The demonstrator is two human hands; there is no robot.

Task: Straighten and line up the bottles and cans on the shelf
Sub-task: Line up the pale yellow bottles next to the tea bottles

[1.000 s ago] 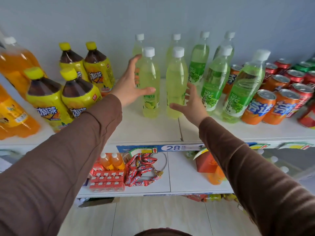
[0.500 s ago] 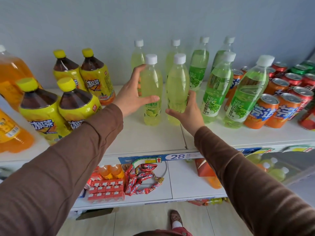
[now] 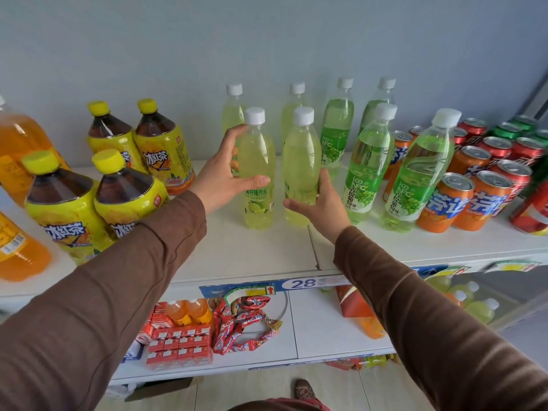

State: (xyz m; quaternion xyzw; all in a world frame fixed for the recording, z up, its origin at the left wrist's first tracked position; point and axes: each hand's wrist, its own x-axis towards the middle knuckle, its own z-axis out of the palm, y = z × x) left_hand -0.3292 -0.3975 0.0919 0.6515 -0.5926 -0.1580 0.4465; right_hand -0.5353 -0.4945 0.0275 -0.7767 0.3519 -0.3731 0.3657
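Shelf [image 3: 237, 256] contents, far left: orange drink bottles [image 3: 20, 149] stand partly out of frame, and their alignment cannot be judged. Beside them, four iced tea bottles [image 3: 118, 185] with yellow caps stand upright in two front-to-back pairs; this group appears roughly ordered. At centre, work is in progress on the pale lime soda group. The left hand [image 3: 219, 179] grasps the front left lime soda bottle [image 3: 257, 173], thumb across its front above the label and fingers around its far side. The right hand [image 3: 321, 203] holds the front right lime soda bottle [image 3: 301, 170] low on its body, thumb in front and fingers curled behind. Both bottles stand upright on the shelf, close together, ahead of two more lime bottles [image 3: 234, 114] at the back. To the right, the green grape bottles [image 3: 361, 170] look less regular: the front two sit at uneven spacing and lean apart in this wide-angle view, so they probably need adjustment. At far right, orange cans [image 3: 444, 203] and red cans [image 3: 498, 149] form loose rows, and one red can [image 3: 530, 212] at the edge appears tilted or lying over. Judged overall, the task is about midway: left groups acceptable, centre being set, right side outstanding.
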